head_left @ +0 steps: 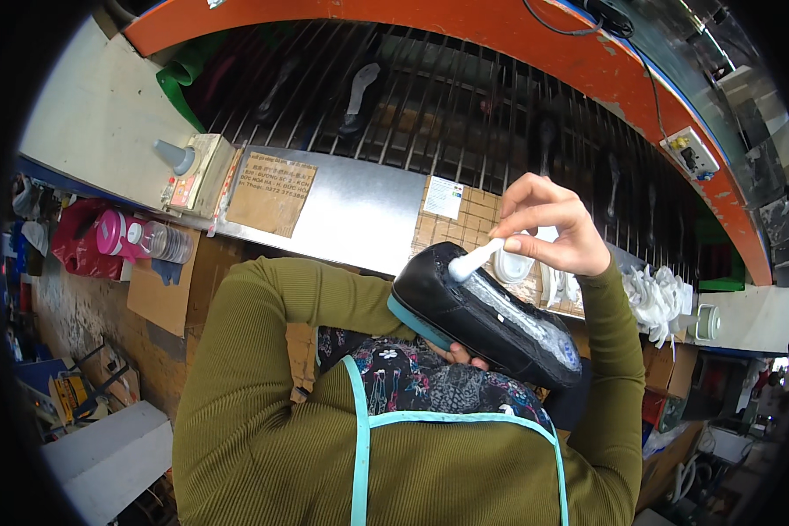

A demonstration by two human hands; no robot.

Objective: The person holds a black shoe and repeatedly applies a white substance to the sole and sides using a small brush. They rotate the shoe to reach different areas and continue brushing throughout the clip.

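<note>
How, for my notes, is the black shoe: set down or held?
Held: the left hand grips the black shoe from beneath, over the patterned apron.

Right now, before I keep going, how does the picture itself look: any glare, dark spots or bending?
Head view: glare bleaches the metal plate; deep shadow lies behind the metal bars, also in the head view; the head view's fisheye lens bends the orange frame into an arc and its corners go black; the head view shows the black shoe fairly sharply.
</note>
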